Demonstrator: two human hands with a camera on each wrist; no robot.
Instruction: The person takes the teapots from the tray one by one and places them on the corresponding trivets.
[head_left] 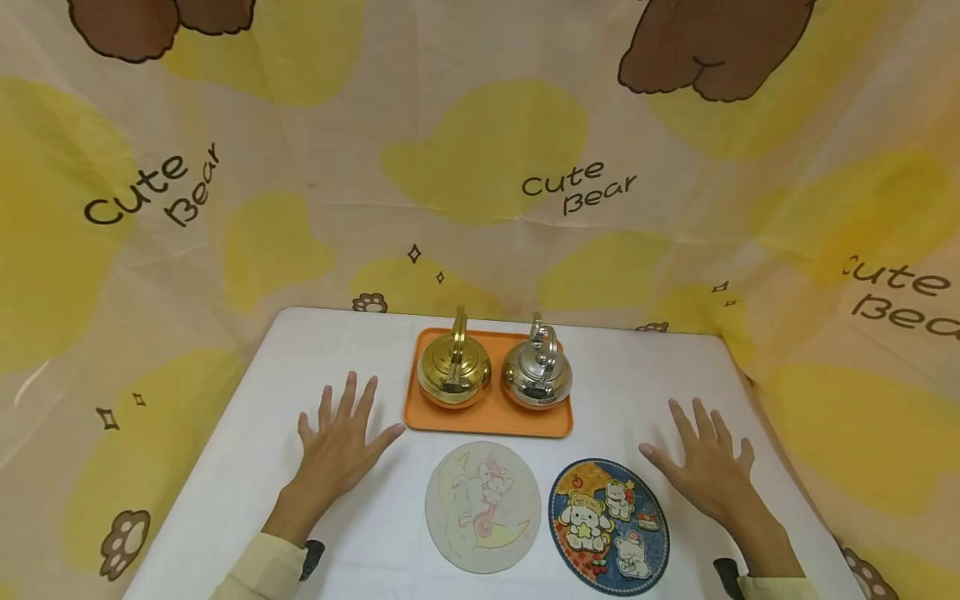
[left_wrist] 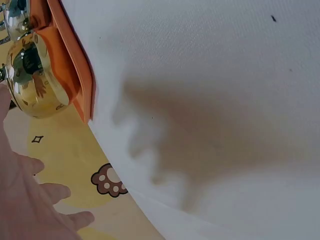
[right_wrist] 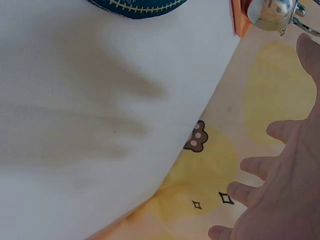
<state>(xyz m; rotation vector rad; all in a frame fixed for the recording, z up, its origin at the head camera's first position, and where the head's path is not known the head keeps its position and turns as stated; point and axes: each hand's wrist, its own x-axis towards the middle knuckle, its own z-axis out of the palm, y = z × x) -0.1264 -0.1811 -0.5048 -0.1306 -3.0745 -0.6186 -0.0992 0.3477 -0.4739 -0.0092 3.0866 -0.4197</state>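
Observation:
My left hand (head_left: 335,458) hovers over the white table with fingers spread, left of an orange tray (head_left: 491,422), and holds nothing. On the right side my right hand (head_left: 708,467) is also held above the table, fingers straight and apart. Two shiny teapots stand on the tray: a gold one (head_left: 442,367) at left and a silver one (head_left: 528,379) at right, their handles upright. In front of the tray lie a pale round mat (head_left: 480,500) with a faint moon drawing and a blue round mat (head_left: 645,517) with cartoon animals, close to my right hand.
The white table (head_left: 360,550) ends at a back edge just behind the tray. A yellow and beige curtain (head_left: 465,150) printed with bears and lettering hangs behind it and along both sides. Hand shadows fall on the table in both wrist views.

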